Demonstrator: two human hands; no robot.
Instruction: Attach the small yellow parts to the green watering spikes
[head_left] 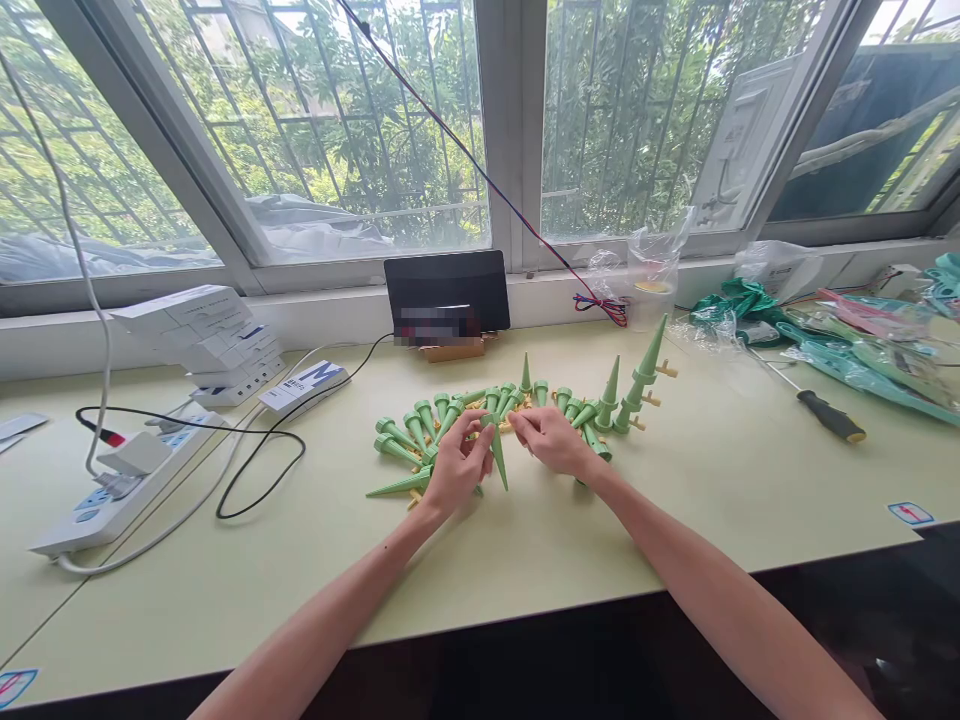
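Note:
My left hand (456, 465) is closed round a green plastic watering spike (499, 462), whose pointed end hangs down toward the table. A short way to its right, my right hand (553, 438) has its fingertips pinched together near the spike's top; whatever sits in them is too small or hidden to make out. Around and behind both hands lie several more green spikes (411, 428) with ribbed caps and yellow side valves. Beyond my right hand, some stand upright, and a tall stack of spikes (642, 382) shows yellow valves sticking out. Another spike (397, 485) lies left of my left hand.
White boxes (217, 340) are piled at the left, near a power strip (135, 485) with cables. A dark tablet (448, 290) leans by the window. On the right lie a screwdriver (831, 416) and plastic bags (877, 350). The table's front edge runs below my forearms.

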